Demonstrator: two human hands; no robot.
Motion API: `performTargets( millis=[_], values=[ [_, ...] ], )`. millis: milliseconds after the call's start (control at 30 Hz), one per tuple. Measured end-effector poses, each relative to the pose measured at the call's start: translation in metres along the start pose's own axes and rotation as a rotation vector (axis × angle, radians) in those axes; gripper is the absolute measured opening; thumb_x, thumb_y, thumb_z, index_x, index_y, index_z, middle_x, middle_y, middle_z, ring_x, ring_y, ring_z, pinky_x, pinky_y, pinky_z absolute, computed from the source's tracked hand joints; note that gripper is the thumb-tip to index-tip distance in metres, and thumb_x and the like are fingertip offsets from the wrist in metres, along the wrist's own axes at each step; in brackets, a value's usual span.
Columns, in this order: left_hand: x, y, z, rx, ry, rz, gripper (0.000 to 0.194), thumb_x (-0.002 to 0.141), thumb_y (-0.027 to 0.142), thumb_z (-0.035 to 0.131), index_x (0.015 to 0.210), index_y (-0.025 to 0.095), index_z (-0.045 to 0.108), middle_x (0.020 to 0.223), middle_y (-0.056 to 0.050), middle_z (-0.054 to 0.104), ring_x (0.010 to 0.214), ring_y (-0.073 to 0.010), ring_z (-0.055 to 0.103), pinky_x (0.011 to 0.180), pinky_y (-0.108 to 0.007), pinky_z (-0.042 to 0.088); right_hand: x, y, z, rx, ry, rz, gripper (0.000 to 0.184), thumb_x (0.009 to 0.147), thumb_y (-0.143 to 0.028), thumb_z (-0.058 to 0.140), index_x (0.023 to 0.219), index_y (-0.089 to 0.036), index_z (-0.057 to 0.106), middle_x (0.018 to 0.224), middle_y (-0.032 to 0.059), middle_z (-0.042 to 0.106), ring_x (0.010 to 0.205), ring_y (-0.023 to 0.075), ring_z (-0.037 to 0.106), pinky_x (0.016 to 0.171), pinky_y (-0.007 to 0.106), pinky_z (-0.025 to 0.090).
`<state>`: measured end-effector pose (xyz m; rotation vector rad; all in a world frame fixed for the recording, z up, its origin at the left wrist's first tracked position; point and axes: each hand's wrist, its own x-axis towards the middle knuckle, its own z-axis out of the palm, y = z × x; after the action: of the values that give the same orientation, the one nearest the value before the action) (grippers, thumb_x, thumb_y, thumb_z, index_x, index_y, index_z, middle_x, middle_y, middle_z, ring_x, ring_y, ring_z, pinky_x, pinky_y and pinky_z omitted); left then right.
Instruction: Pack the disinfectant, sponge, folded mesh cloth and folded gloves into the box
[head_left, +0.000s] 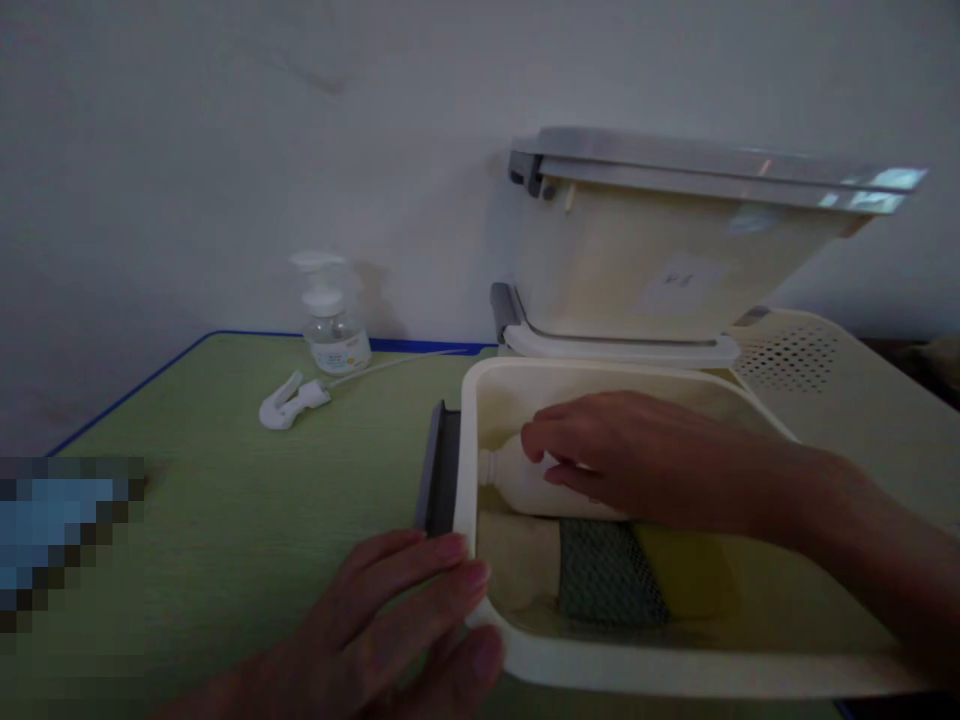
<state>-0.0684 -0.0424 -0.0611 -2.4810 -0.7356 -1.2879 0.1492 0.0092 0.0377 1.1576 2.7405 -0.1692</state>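
A cream plastic storage box (600, 668) stands open on the table. Inside it a white bottle (517, 485) lies on its side, its neck towards the left wall. The curled fingers of my right hand (622, 455) are closed on the bottle's body from above, hiding part of it. In front of the bottle lie a beige item (517, 565), a dark green textured piece (607, 570) and a yellow item (690, 575), side by side. My left hand (390, 615) touches the box's near left corner, fingers stretched out and slightly apart against the rim.
A grey latch (439, 470) sticks out from the box's left side. Behind stands another lidded box (600, 270) with a paper label, against the wall. At the back left are a pump bottle (337, 340) and a white hook-shaped piece (289, 405) with a cord. A pixelated object (60, 520) lies far left.
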Motion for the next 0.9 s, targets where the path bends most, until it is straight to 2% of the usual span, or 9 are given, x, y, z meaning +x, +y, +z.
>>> performTargets(
  millis=[100,200,233,267,333,500,733,833,900],
  values=[
    [0.005,-0.002,-0.002,-0.071,0.053,0.074,0.021,0.086,0.003,0.048,0.077,0.02,0.055,0.085,0.003,0.058,0.09,-0.0084,0.059,0.084,-0.018,0.056,-0.008,0.011,0.0,-0.129,-0.01,0.133,0.012,0.083,-0.011,0.048,0.084,-0.014,0.06,0.083,0.0023,0.062,0.071,0.0131,0.056,0.063,0.028,0.035],
    [0.006,-0.005,-0.003,-0.089,0.048,0.112,0.02,0.084,0.001,0.05,0.081,0.02,0.057,0.091,0.001,0.056,0.097,-0.0107,0.057,0.087,-0.022,0.055,-0.01,0.018,-0.001,-0.17,-0.178,0.316,0.005,0.079,-0.015,0.055,0.08,-0.014,0.059,0.078,0.0001,0.058,0.068,0.0131,0.053,0.06,0.028,0.033],
    [0.005,-0.005,-0.003,-0.092,0.043,0.12,0.019,0.084,0.002,0.051,0.083,0.02,0.057,0.092,0.0,0.055,0.098,-0.0114,0.056,0.086,-0.023,0.056,-0.009,0.02,-0.001,-0.15,-0.254,0.358,0.008,0.074,-0.019,0.063,0.079,-0.014,0.059,0.077,-0.0001,0.057,0.068,0.0139,0.053,0.059,0.027,0.033],
    [0.005,-0.006,-0.002,-0.095,0.034,0.121,0.018,0.084,0.003,0.052,0.084,0.02,0.058,0.093,0.0,0.055,0.099,-0.012,0.055,0.086,-0.023,0.056,-0.007,0.023,-0.001,-0.119,-0.326,0.379,0.018,0.067,-0.021,0.072,0.078,-0.015,0.058,0.077,-0.0002,0.057,0.068,0.0148,0.052,0.058,0.027,0.033],
    [0.003,-0.006,-0.001,-0.103,0.032,0.115,0.017,0.083,0.004,0.054,0.085,0.02,0.058,0.093,-0.001,0.055,0.1,-0.0127,0.054,0.085,-0.023,0.056,-0.002,0.027,0.0,-0.065,-0.402,0.372,0.03,0.059,-0.024,0.079,0.079,-0.016,0.058,0.079,-0.0004,0.056,0.071,0.0161,0.053,0.058,0.026,0.034],
    [-0.003,-0.005,0.004,-0.135,0.04,0.106,0.016,0.083,0.002,0.051,0.09,0.016,0.056,0.101,-0.003,0.052,0.107,-0.0143,0.051,0.093,-0.024,0.051,0.008,0.028,0.0,-0.03,-0.438,0.337,0.033,0.059,-0.017,0.08,0.083,-0.016,0.058,0.083,-0.0002,0.055,0.081,0.0184,0.054,0.067,0.026,0.037],
    [-0.015,-0.007,0.011,-0.17,0.028,0.142,0.036,0.076,-0.006,0.05,0.108,0.011,0.053,0.112,-0.01,0.048,0.118,-0.0222,0.044,0.097,-0.035,0.047,0.016,0.023,-0.005,-0.025,-0.465,0.293,0.029,0.052,-0.005,0.079,0.07,-0.016,0.059,0.062,-0.0059,0.049,0.064,0.0141,0.05,0.061,0.025,0.036],
    [-0.018,-0.004,0.014,-0.203,0.052,0.126,0.041,0.076,-0.004,0.048,0.114,0.01,0.049,0.115,-0.013,0.049,0.12,-0.0245,0.044,0.095,-0.039,0.048,0.016,0.031,-0.001,0.006,-0.423,0.271,0.032,0.046,-0.006,0.083,0.066,-0.016,0.059,0.059,-0.0073,0.049,0.06,0.0128,0.05,0.059,0.025,0.038],
    [-0.019,0.0,0.016,-0.233,0.089,0.086,0.047,0.076,-0.003,0.046,0.122,0.011,0.045,0.116,-0.014,0.049,0.121,-0.0258,0.043,0.094,-0.043,0.048,0.013,0.038,0.004,0.036,-0.343,0.273,0.033,0.045,-0.01,0.085,0.066,-0.016,0.061,0.059,-0.0067,0.052,0.059,0.0127,0.052,0.059,0.025,0.041]
  ],
)
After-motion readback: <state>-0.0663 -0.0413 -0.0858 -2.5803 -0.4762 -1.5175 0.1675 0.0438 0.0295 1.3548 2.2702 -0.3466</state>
